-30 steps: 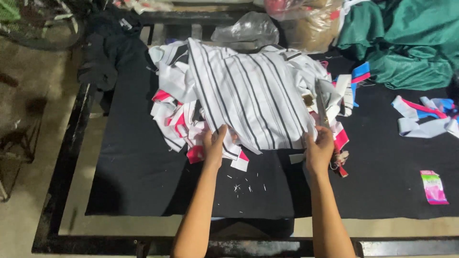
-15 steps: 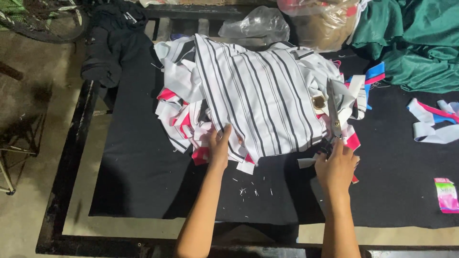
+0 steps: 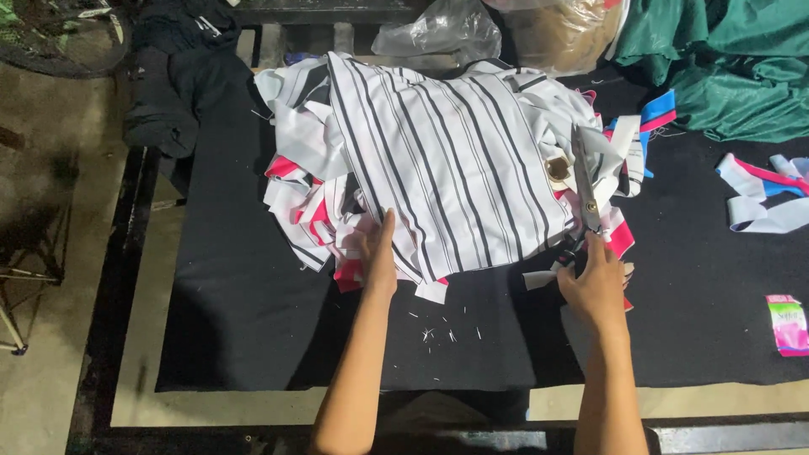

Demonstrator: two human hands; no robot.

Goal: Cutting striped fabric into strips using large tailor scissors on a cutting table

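Note:
A stack of white fabric pieces with dark stripes [image 3: 455, 168] lies on a black cloth [image 3: 236, 320] covering the table. My left hand [image 3: 377, 253] presses flat on the stack's near left edge, beside pink and white scraps [image 3: 308, 215]. At the stack's right edge my right hand [image 3: 594, 286] grips the handles of a pair of scissors [image 3: 584, 181]. The blades point away from me along that edge. A small round brown object [image 3: 557, 168] rests on the fabric next to the blades.
Green fabric [image 3: 742, 76] is heaped at the back right, with a clear plastic bag [image 3: 438, 29] behind the stack. A dark garment [image 3: 173, 84] hangs off the back left corner. Loose white, pink and blue strips [image 3: 763, 198] and a pink packet [image 3: 788, 324] lie at the right.
My right hand left the stack's near edge, moved right and now holds the scissors upright along the right edge. The left hand stays pressed on the stack.

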